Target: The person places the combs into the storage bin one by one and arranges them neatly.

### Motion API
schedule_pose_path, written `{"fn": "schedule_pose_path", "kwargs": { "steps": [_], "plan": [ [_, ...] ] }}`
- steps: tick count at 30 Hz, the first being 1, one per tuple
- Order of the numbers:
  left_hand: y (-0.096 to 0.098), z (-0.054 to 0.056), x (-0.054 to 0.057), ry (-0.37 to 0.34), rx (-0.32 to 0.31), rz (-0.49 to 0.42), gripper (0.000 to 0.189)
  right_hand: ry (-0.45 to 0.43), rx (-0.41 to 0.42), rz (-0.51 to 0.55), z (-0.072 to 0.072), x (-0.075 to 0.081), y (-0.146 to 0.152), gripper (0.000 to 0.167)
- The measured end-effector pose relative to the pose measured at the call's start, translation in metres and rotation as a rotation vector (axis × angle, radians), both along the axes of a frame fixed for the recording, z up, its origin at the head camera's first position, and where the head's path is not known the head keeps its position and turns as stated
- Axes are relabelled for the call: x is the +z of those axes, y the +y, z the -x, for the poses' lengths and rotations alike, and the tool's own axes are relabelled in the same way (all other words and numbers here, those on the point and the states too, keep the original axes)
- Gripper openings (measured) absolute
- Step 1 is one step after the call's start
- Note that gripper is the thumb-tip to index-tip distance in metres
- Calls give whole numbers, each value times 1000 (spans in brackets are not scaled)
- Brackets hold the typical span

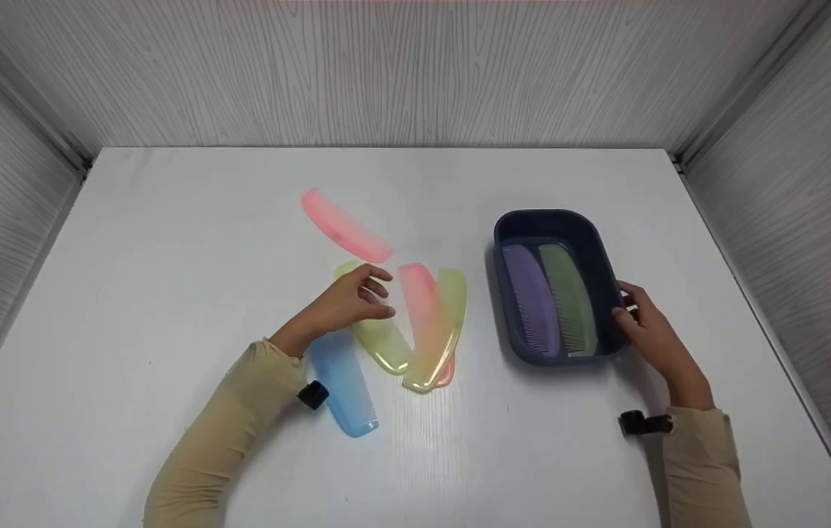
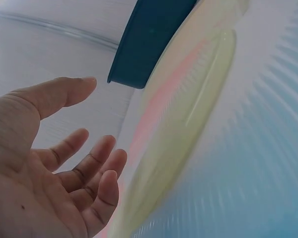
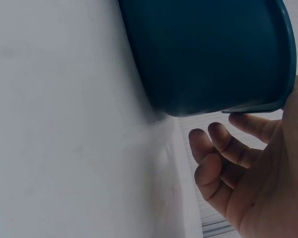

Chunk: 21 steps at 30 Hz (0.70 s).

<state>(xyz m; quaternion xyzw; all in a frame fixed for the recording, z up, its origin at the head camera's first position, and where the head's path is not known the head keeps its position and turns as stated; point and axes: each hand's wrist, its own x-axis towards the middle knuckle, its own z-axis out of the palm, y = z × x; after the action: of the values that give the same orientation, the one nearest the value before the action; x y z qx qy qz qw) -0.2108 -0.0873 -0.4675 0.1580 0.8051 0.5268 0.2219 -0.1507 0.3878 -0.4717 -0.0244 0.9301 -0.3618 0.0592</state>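
From the left hand (image 1: 345,301), loose and empty above a yellow comb (image 1: 386,348), a smooth blue comb (image 1: 345,385) lies at six o'clock. At four, a shiny lemon comb (image 1: 458,301) crosses a pink comb (image 1: 415,286); lifting one might drag the other. At three, the right hand (image 1: 650,330) pinches a round-cornered box (image 1: 532,227) holding a toothy purple comb (image 1: 538,301) and green comb (image 1: 569,301); tugging could tip it. A curved rosy comb (image 1: 345,226) lies at twelve.

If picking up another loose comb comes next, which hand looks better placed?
Probably the left hand: it is empty, fingers loosely bent, right by a loose yellow comb. The right hand is farther off, holding the rim of the dark blue bin.
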Motion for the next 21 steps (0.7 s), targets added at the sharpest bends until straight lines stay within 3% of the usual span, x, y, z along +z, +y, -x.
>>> {"fn": "schedule_pose_path", "kwargs": {
  "steps": [11, 16, 21],
  "plan": [
    [-42, -8, -6, 99, 63, 80, 62, 28, 8, -2, 2, -4, 1, 50],
    [-55, -11, -8, 89, 127, 132, 63, 31, 8, 1, 1, -2, 0, 50],
    [-65, -16, -10, 71, 134, 165, 64, 19, 7, 6, -2, 0, 0, 50]
  ]
}}
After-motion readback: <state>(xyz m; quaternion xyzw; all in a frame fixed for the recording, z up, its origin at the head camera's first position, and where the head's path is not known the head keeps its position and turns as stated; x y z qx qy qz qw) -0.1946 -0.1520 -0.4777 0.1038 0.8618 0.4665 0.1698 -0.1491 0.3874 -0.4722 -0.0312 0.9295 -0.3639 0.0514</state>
